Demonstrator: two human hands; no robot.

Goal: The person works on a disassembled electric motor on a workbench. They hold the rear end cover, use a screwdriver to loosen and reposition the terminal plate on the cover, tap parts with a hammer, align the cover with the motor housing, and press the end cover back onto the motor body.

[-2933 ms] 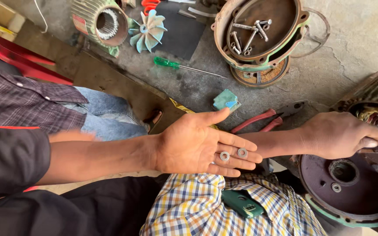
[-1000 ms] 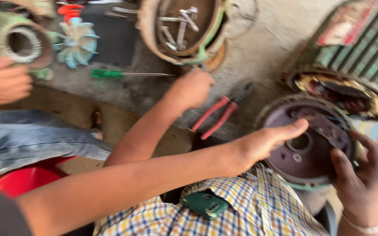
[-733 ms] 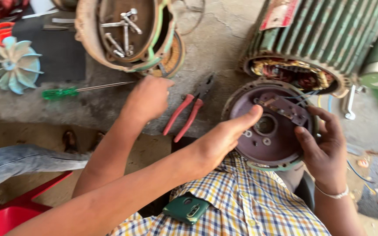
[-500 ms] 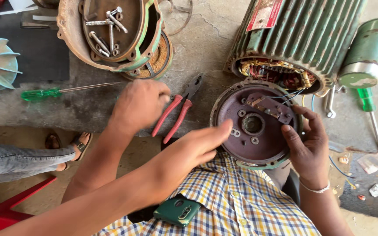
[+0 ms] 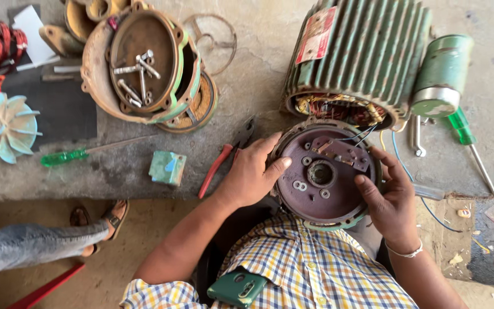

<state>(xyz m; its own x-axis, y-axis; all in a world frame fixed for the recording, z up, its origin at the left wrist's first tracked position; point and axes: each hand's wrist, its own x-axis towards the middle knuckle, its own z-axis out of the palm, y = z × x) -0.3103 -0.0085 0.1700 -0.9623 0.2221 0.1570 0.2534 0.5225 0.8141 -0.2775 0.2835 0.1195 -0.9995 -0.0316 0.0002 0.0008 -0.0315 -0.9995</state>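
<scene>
The finned motor body (image 5: pixel 361 63) is seen far right, windings exposed. Just near it, the round end cover (image 5: pixel 324 171) is held by its rim between the left hand (image 5: pixel 250 174) and right hand (image 5: pixel 393 200). It is not yet fitted; bolts (image 5: pixel 135 77) lie unused in another cover, far left.
</scene>
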